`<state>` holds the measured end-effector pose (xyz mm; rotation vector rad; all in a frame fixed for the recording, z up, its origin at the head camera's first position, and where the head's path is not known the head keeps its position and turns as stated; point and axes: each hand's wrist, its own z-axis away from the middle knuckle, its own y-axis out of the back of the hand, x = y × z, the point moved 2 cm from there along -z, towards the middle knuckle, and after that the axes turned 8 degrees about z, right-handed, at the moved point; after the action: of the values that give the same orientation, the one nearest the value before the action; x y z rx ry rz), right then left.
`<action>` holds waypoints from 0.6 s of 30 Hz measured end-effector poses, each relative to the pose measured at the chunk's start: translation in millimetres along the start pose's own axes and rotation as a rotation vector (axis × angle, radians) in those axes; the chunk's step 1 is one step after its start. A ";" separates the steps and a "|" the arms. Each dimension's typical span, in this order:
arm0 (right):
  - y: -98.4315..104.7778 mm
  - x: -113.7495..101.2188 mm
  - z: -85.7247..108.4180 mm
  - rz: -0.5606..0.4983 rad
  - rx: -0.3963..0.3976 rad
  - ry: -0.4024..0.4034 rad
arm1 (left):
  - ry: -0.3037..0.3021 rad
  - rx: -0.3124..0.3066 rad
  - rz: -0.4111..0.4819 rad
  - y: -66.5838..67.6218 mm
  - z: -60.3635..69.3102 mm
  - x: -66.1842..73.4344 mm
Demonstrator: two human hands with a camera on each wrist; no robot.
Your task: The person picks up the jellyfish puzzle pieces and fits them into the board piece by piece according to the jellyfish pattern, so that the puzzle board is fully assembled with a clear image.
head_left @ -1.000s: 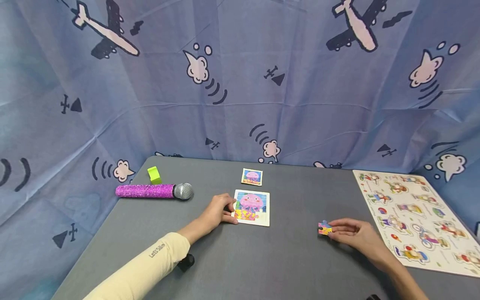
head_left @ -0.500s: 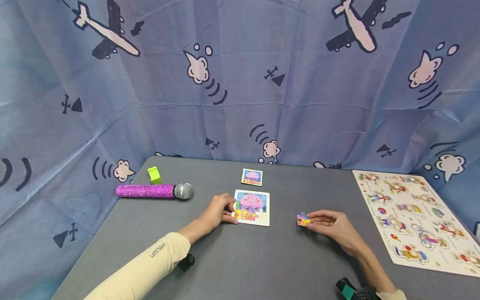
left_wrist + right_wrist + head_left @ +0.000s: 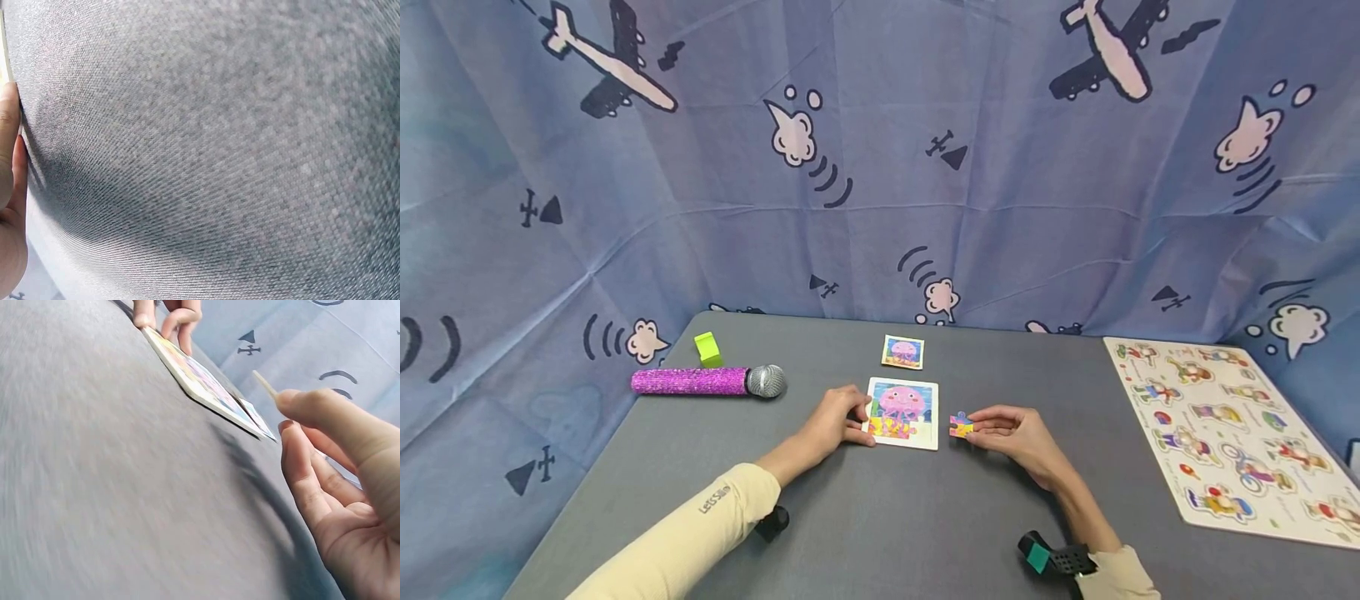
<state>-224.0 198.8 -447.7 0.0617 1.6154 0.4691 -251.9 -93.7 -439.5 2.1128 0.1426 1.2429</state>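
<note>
A square jigsaw puzzle board (image 3: 930,438) with a pink jellyfish picture lies flat mid-table; a pale bare patch shows at its lower right. My left hand (image 3: 829,427) holds the board's left edge between thumb and fingers; only part of that hand (image 3: 9,187) enters the left wrist view. Just right of the board, my right hand (image 3: 1018,437) pinches a small pink, yellow and blue puzzle piece (image 3: 960,427) by its right side. In the right wrist view the piece (image 3: 265,382) appears edge-on above the table, apart from the board (image 3: 200,390).
Behind the board lies a small jellyfish picture card (image 3: 902,352). To the left are a glittery purple microphone (image 3: 700,382) and a lime-green block (image 3: 708,350). A large board with figure pieces (image 3: 1225,500) covers the table's right side. A patterned curtain (image 3: 880,208) hangs behind.
My right hand has carried the puzzle piece leftward and slightly away from me, from near the large figure board to beside the jellyfish puzzle. The left hand keeps its place.
</note>
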 end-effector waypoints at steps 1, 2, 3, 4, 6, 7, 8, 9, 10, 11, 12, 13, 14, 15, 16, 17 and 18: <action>-3.3 0.2 -2.3 0.000 -0.004 -0.001 | 0.001 0.000 -0.002 0.1 0.0 0.0; -6.6 0.4 -4.5 -0.005 -0.006 -0.002 | 0.002 -0.001 -0.006 0.2 -0.1 0.0; -9.8 0.3 -6.4 -0.012 -0.007 -0.003 | 0.004 -0.001 -0.010 0.3 -0.2 -0.1; -12.8 -0.1 -7.9 -0.023 -0.009 -0.003 | 0.005 -0.002 -0.011 0.3 -0.5 0.1; -18.1 -1.3 -10.4 -0.034 -0.015 0.003 | 0.006 -0.004 -0.015 0.1 -0.8 -0.2; -20.4 -2.4 -11.4 -0.040 -0.020 0.007 | 0.006 -0.005 -0.016 0.2 -0.9 -0.1; -22.3 -3.1 -12.5 -0.044 -0.021 0.008 | 0.005 -0.004 -0.017 0.2 -1.0 0.1; -23.9 -3.9 -13.3 -0.046 -0.023 0.008 | 0.003 -0.004 -0.015 0.2 -1.1 0.3; -25.6 -4.5 -14.4 -0.047 -0.027 0.009 | 0.004 -0.005 -0.010 0.3 -1.1 0.4; -27.2 -4.9 -15.6 -0.047 -0.028 0.012 | 0.005 -0.006 -0.010 0.4 -0.9 0.2; -28.8 -5.1 -17.0 -0.050 -0.029 0.014 | 0.007 -0.007 -0.008 0.6 -0.7 0.1; -30.4 -5.5 -18.1 -0.050 -0.027 0.014 | 0.009 -0.008 -0.006 0.7 -0.7 0.2; -31.9 -5.8 -19.2 -0.045 -0.025 0.019 | 0.013 -0.009 -0.002 0.8 -0.6 0.1; -33.5 -6.2 -20.1 -0.044 -0.023 0.025 | 0.015 -0.011 0.000 0.9 -0.5 0.0; -35.1 -6.7 -20.9 -0.039 -0.021 0.032 | 0.019 -0.012 0.001 1.0 -0.4 -0.1; -36.5 -7.4 -21.3 -0.029 -0.019 0.040 | 0.020 -0.012 -0.001 1.0 -0.3 -0.2; -37.7 -8.0 -21.6 -0.018 -0.020 0.045 | 0.022 -0.013 0.003 1.0 -0.3 0.2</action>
<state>-235.0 156.2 -452.2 0.0223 1.6540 0.4754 -252.3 -94.2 -438.7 2.0895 0.1408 1.2655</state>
